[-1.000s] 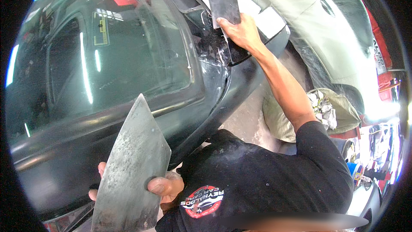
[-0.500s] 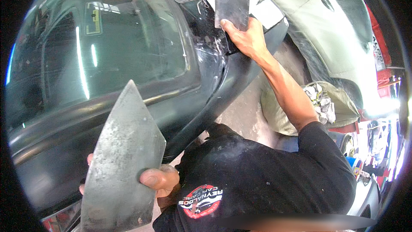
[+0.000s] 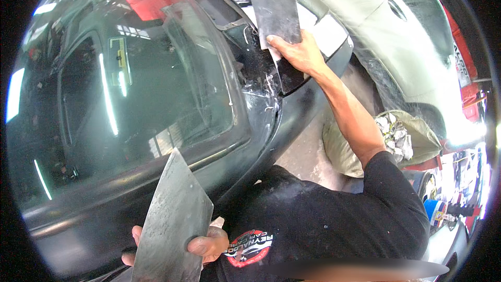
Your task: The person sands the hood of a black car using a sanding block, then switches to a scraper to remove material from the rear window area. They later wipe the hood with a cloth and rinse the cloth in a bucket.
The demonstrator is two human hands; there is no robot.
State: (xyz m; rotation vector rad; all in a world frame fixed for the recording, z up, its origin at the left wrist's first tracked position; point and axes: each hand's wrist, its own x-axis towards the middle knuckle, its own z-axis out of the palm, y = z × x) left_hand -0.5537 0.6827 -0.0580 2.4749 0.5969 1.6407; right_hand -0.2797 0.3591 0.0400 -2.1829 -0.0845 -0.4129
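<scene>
My left hand [image 3: 207, 245] grips a flat grey metal plate [image 3: 169, 224] with a pointed upper end. The thumb lies on its face, and fingertips show past its left edge. The plate is tilted beside the dark car [image 3: 94, 230], below the window. Farther off, my right hand [image 3: 301, 55] pinches the lower edge of a smaller dark grey rectangular sheet [image 3: 274, 13], thumb on top. That sheet is over the car's scuffed rear corner [image 3: 258, 91], where pale smears mark the dark paint. Whether it touches the car, I cannot tell. Most of my left fingers are hidden behind the plate.
The curved car window [image 3: 151, 78] fills the left, reflecting lights. A pale car body panel [image 3: 376, 26] stands at the upper right. Below it, an open sack [image 3: 342, 149] holds crumpled scraps, close to my right forearm. Concrete floor [image 3: 300, 151] shows between car and sack.
The view has shifted, so the car appears lower. The left plate has dropped and moved slightly right in the picture. The right sheet's whole upper edge has come into view. Both grips hold.
</scene>
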